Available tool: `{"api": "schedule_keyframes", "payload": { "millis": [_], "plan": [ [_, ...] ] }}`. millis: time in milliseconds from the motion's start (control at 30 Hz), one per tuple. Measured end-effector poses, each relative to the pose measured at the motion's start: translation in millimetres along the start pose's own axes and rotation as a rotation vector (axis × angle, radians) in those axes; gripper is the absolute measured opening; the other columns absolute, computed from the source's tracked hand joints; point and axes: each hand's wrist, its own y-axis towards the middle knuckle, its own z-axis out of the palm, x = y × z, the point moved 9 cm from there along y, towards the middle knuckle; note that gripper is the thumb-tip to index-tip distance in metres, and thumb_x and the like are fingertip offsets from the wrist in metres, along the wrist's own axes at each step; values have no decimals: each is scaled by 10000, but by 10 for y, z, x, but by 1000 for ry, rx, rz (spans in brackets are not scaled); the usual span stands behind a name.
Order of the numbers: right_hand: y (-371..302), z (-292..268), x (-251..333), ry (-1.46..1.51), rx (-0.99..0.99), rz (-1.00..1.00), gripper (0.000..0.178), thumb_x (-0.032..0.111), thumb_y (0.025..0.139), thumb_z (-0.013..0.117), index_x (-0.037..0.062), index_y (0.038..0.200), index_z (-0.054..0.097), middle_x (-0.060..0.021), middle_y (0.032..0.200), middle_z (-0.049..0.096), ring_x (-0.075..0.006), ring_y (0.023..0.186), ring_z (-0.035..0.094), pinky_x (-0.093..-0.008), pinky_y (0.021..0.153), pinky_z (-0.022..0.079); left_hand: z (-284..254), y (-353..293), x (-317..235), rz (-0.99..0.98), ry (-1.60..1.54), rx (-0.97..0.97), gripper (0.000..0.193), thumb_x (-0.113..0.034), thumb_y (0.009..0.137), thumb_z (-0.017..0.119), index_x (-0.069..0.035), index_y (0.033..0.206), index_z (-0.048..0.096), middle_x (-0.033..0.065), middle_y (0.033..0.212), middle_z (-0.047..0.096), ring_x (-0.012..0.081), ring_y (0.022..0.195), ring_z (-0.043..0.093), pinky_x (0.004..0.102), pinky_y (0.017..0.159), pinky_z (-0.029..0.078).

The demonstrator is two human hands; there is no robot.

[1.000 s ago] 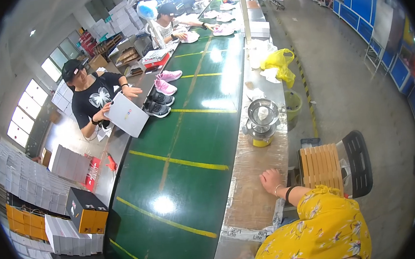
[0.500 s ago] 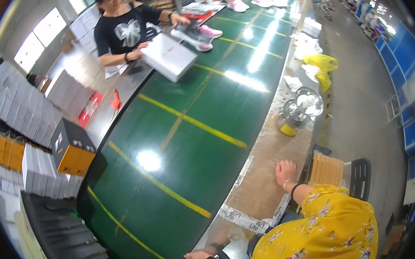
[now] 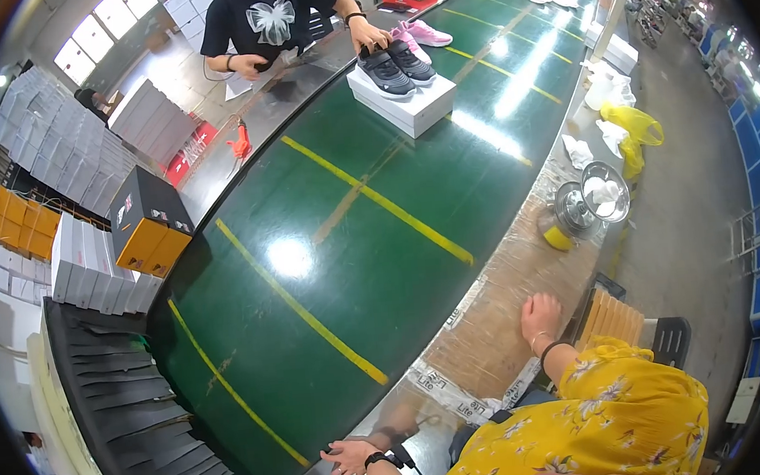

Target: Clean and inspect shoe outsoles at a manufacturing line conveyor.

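My left hand (image 3: pixel 348 461) rests at the near metal edge of the green conveyor belt (image 3: pixel 316 332), open, fingers spread and holding nothing. My right hand (image 3: pixel 542 317) lies on the brown, film-covered cardboard (image 3: pixel 501 295) beside the belt; it looks open, its fingers slightly bent, with nothing visible in it. Farther up the belt sits a white shoebox (image 3: pixel 415 110), and a pair of dark grey sneakers (image 3: pixel 398 68) stands on its lid. A co-worker's hand (image 3: pixel 369 36) touches these sneakers from the far side.
Pink sneakers (image 3: pixel 422 34) stand behind the box. To my right are a metal container with a yellow base (image 3: pixel 558 234) and a yellow plastic bag (image 3: pixel 638 132). A black-and-orange box (image 3: pixel 151 224) tops white boxes at left, near a black strip curtain (image 3: pixel 133 391).
The co-worker's white box, tilted before, now lies flat on the belt with the dark sneakers on it. The view has shifted slightly; both my hands stay about where they were.
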Motion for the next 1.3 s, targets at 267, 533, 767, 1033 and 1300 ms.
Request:
{"api": "schedule_keyframes", "payload": {
  "millis": [267, 533, 767, 1033, 1300],
  "plan": [
    [5, 20, 105, -12, 62, -3, 183, 212, 902, 520, 69, 787, 529, -149, 856, 563, -359, 892, 527, -489, 795, 409, -198, -57, -9, -36, 11, -60, 426, -549, 938, 372, -373, 1313, 472, 134, 1265, 413, 348, 1135, 420, 600, 918, 336],
    [-50, 169, -42, -59, 42, -37, 190, 223, 911, 513, 72, 798, 533, -137, 871, 549, -348, 892, 527, -484, 777, 411, -155, -54, -32, -65, -12, -63, 389, -491, 939, 425, -334, 1291, 481, 168, 1349, 393, 372, 1235, 387, 628, 1006, 308],
    [-36, 101, 13, -77, 114, 16, 213, 212, 938, 487, 28, 836, 518, -177, 914, 541, -371, 956, 514, -494, 862, 411, -170, -39, -8, -81, -80, 80, 390, -489, 932, 463, -328, 1287, 465, 200, 1442, 325, 414, 1350, 299, 649, 1053, 267],
    [-58, 96, -38, -77, 55, 11, 203, 210, 943, 489, 37, 840, 519, -171, 920, 543, -364, 956, 517, -484, 858, 416, -143, -53, -41, -75, -34, 57, 384, -499, 936, 458, -336, 1283, 456, 188, 1432, 335, 402, 1345, 309, 639, 1055, 276],
    [-42, 171, -21, -107, 73, 9, 195, 226, 926, 507, 57, 834, 540, -140, 901, 555, -342, 939, 524, -475, 832, 422, -116, -38, -45, -68, -22, 13, 390, -506, 947, 421, -337, 1298, 447, 186, 1422, 344, 402, 1332, 319, 643, 1050, 281]
  ]
}}
